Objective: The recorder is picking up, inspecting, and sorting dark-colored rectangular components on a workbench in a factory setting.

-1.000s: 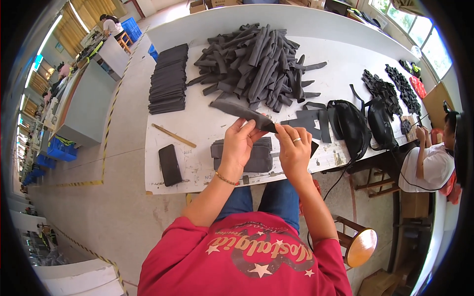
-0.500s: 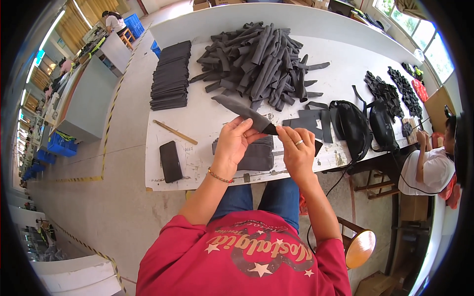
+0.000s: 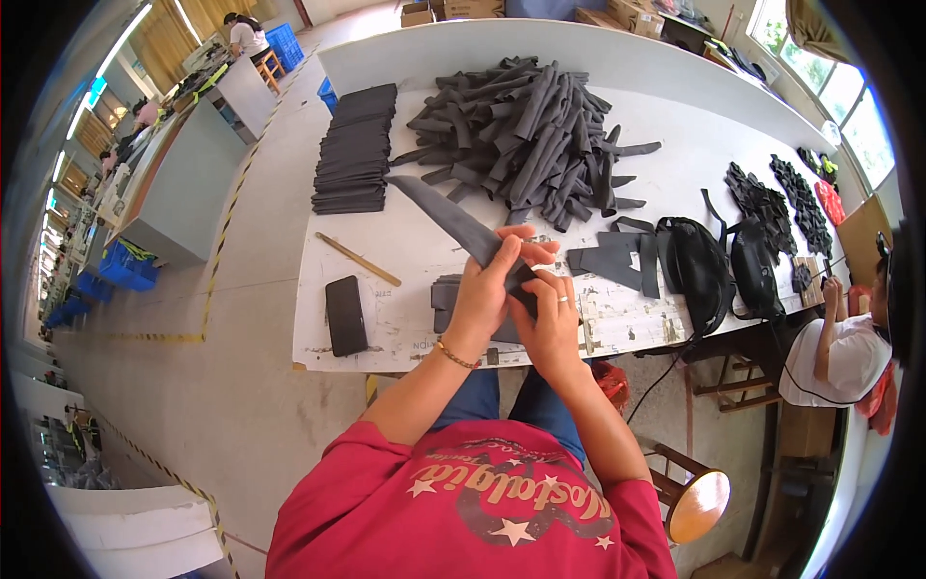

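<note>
In the head view, the left hand [image 3: 484, 294] and right hand [image 3: 552, 323] come together above the table [image 3: 410, 323], both closed around a dark cloth strip [image 3: 439, 212] that slants up and leftward. They hide its lower end and partly cover a dark cloth stack [image 3: 445, 301] beneath.

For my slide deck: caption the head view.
Left hand and right hand hold a dark strip before a loose pile.

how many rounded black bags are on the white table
2: one rounded black bag right of the flat dark-grey cut pieces, and a second rounded black bag at its right.
</note>
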A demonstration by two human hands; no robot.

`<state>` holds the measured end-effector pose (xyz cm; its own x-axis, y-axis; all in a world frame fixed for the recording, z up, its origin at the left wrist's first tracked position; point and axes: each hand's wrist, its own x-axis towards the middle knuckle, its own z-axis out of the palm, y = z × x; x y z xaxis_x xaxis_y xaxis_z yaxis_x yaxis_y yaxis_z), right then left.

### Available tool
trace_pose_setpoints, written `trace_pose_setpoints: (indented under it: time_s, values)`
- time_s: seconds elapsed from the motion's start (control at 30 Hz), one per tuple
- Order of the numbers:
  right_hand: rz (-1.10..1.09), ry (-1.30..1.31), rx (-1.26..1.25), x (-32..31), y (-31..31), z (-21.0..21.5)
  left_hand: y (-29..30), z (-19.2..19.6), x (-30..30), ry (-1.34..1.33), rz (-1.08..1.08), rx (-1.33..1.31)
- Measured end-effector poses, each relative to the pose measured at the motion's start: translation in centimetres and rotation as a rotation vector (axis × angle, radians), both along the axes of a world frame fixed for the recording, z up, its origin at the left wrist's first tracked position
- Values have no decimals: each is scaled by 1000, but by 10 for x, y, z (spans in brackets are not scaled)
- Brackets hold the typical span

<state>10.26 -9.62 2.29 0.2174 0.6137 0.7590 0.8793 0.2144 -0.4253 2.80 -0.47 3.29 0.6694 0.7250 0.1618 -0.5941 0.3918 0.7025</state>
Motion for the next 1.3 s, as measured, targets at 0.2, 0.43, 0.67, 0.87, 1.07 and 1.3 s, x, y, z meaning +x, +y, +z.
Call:
trace_pose_setpoints:
  time_s: [0.2, 0.43, 0.67, 0.87, 1.07, 1.3]
  values:
    - [-5, -84, -113, -2, 5, 11, 1, -10, -6, -39, 20, -31]
    - [115, -1, -169, 5, -7, 0, -20, -12, -2, -62, -58, -123]
    - [80, 43, -283, 15, -20, 5, 0, -15, -11, -107, 35, -166]
    - [111, -96, -182, 24, -22, 8, 6, 13, -14, -108, 45, -339]
    - [202, -215, -66, 26, -13, 25, -12, 9, -4, -141, 45, -212]
    - [220, -227, -39, 24, -9, 18, -25, 1, -4, -198, 94, -191]
